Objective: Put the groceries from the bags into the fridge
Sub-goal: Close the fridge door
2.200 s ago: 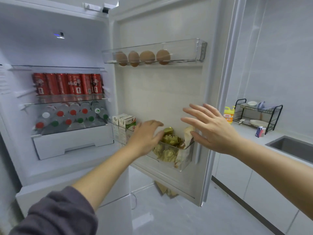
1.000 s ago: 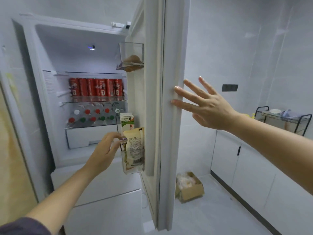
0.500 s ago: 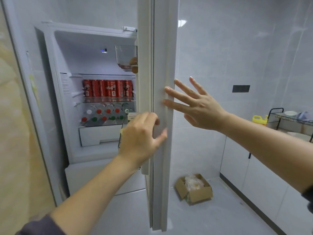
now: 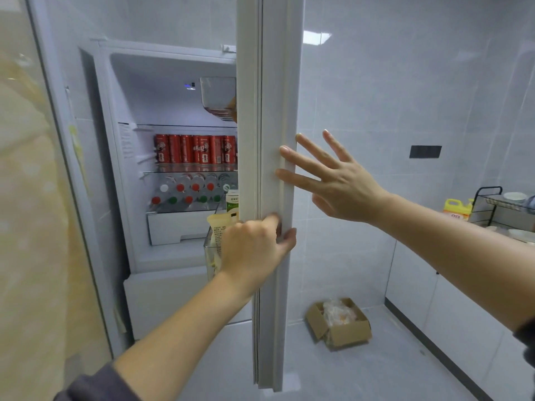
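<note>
The white fridge door (image 4: 272,82) stands edge-on in the middle of the view, partly swung toward the fridge (image 4: 173,256). My left hand (image 4: 254,250) grips the door's edge at mid height, thumb round the outer side. My right hand (image 4: 335,180) is spread flat, its fingertips pressing on the door's outer edge higher up. Inside, red cans (image 4: 197,149) line one shelf and capped bottles (image 4: 188,192) lie below. The lower door bin (image 4: 212,256) holds a milk carton (image 4: 232,201) and a pale packet (image 4: 220,227).
A cardboard box (image 4: 338,325) with plastic-wrapped goods sits on the floor right of the door. White cabinets (image 4: 448,314) run along the right wall, with a yellow bottle (image 4: 457,209) and a black dish rack (image 4: 498,206) on the counter. A beige wall (image 4: 29,227) is close on the left.
The door has swung from wide open to edge-on. My left hand left the lower door bin and took hold of the door's edge. My right hand stayed on the outer edge.
</note>
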A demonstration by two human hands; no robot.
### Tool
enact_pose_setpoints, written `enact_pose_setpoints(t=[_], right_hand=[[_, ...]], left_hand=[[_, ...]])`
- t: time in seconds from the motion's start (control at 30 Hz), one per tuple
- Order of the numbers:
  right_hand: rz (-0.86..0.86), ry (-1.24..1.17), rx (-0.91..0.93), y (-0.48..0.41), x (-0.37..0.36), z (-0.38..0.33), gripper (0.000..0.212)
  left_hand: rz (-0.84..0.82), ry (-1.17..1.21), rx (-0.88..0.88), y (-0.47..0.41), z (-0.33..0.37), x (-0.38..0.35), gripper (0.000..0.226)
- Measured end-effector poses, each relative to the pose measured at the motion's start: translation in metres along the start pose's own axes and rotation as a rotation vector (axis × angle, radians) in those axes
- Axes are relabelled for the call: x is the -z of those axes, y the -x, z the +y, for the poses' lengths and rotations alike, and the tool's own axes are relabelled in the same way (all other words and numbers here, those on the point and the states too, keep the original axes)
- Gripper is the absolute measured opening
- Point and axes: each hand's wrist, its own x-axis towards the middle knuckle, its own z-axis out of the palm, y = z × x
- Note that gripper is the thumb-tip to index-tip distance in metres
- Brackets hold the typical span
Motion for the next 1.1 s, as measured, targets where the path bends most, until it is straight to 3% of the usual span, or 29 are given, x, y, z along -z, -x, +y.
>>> enact_pose_setpoints(t=[0.6, 0.8, 1.1], right_hand=[[-0.081, -0.276, -0.062, -0.112, -0.045, -0.057, 0.089], [-0.088, -0.366, -0.056, -0.164, -0.069, -0.087, 0.089], [-0.149, -0.427, -0.071, -0.214, -0.123, -0.124, 0.09]], left_hand=[[-0.02, -0.14, 0.252, 0.035, -0.111, 0.041, 0.03], [-0.112, -0.134, 0.504, 0.037, -0.155, 0.048, 0.034], [-0.139, -0.074, 0.65, 0.035, -0.231, 0.045, 0.027]])
